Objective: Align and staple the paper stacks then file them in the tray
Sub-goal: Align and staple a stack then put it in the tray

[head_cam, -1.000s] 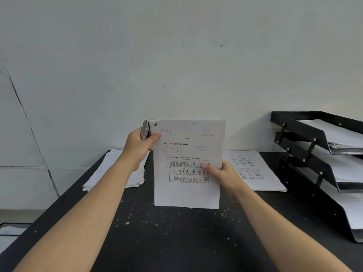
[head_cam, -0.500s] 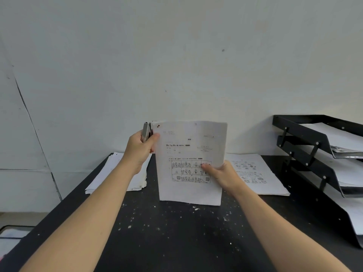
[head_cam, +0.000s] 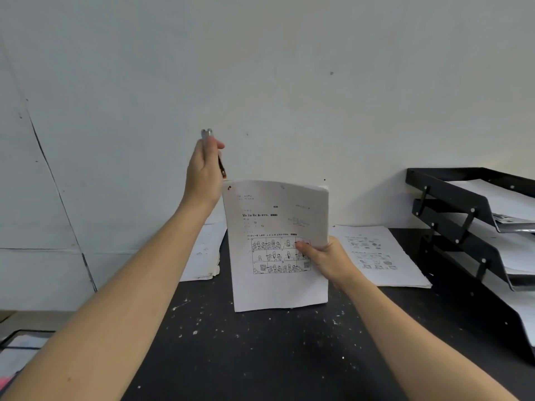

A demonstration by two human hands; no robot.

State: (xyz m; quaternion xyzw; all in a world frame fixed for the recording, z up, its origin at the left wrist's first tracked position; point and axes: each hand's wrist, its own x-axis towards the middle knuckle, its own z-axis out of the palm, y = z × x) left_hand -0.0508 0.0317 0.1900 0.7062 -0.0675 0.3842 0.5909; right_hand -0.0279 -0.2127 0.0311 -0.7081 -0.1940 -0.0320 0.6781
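Left hand (head_cam: 204, 172) wrapped round the stapler (head_cam: 209, 140), raised above the paper stack's (head_cam: 278, 244) top-left corner. Stack upright, long axis vertical, lower edge over the worktop (head_cam: 260, 357), pinched at its right edge by the right hand (head_cam: 327, 260). Tray (head_cam: 451, 195) further right, nearest that hand.

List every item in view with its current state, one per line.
Silver metal stapler: raised, in left hand grip.
White printed paper stack: upright, pinched by right hand.
Black tiered plastic tray: holds papers.
White printed sheets: flat on black speckled table.
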